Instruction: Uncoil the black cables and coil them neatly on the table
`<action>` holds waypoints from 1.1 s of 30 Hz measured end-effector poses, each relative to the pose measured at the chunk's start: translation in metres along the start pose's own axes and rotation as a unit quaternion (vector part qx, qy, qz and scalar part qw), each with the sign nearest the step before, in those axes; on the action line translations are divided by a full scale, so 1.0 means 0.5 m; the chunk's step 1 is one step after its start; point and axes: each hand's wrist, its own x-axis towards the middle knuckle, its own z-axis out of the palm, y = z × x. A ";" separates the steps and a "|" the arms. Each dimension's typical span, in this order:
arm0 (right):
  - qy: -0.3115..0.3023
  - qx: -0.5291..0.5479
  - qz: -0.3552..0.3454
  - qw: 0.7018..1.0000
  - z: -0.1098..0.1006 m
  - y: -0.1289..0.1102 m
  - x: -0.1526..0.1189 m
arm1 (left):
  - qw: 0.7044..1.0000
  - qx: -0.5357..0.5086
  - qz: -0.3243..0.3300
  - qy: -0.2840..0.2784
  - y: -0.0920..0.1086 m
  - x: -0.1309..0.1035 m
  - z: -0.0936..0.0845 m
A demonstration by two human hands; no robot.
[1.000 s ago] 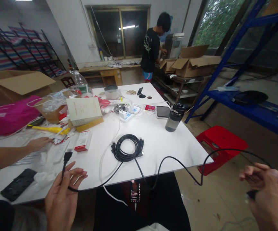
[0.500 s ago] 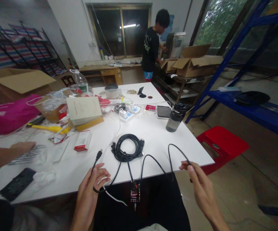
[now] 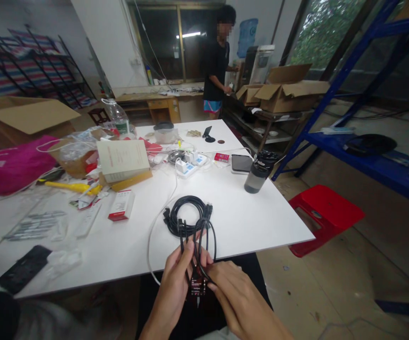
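At the table's near edge my left hand (image 3: 176, 278) and my right hand (image 3: 234, 285) meet, both closed on a black cable (image 3: 215, 241) gathered into loops that stand up between them. My left thumb presses strands against the fingers. The right fingers are bent over the lower end of the loops and partly hidden. Just beyond the fingers lies a coil of black cable (image 3: 190, 199) with plugs at its sides. Below my hands, a phone with a lit screen (image 3: 197, 287) rests at my lap, a white cord at its lower end.
On the white table (image 3: 261, 226) are a dark bottle (image 3: 256, 178), a power strip (image 3: 186, 171), a red-and-white box (image 3: 121, 206), a book (image 3: 123, 160) and a black phone (image 3: 25, 269). A red stool (image 3: 326, 212) stands right. A person (image 3: 216, 61) stands at the back.
My hands have come together from far apart, and the stretched cable is now bunched in loops. The other person's hand at left has withdrawn almost out of view. The person behind has turned.
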 end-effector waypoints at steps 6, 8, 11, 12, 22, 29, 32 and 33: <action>0.038 -0.088 -0.053 0.994 0.005 0.005 0.040 | 0.988 -0.133 0.062 -0.037 0.044 0.016 0.058; 0.047 -0.113 -0.063 0.990 0.017 0.029 0.061 | 0.983 -0.168 0.063 -0.027 0.052 0.041 0.058; 0.023 -0.157 -0.073 0.985 0.039 0.085 0.101 | 0.986 -0.135 0.093 0.013 0.046 0.103 0.031; 0.009 -0.179 -0.076 0.981 0.047 0.108 0.116 | 0.990 -0.076 0.117 0.034 0.040 0.128 0.015; -0.059 -0.175 -0.043 0.982 0.139 0.258 0.161 | 0.823 0.461 0.280 0.178 -0.042 0.265 -0.158; -0.044 -0.189 -0.056 0.979 0.155 0.276 0.177 | 0.709 0.562 0.350 0.243 -0.096 0.277 -0.187; -0.078 -0.197 -0.079 0.974 0.147 0.281 0.198 | 0.714 0.553 0.348 0.250 -0.096 0.279 -0.193; -0.087 -0.200 -0.084 0.972 0.145 0.282 0.203 | 0.719 0.547 0.350 0.245 -0.095 0.279 -0.193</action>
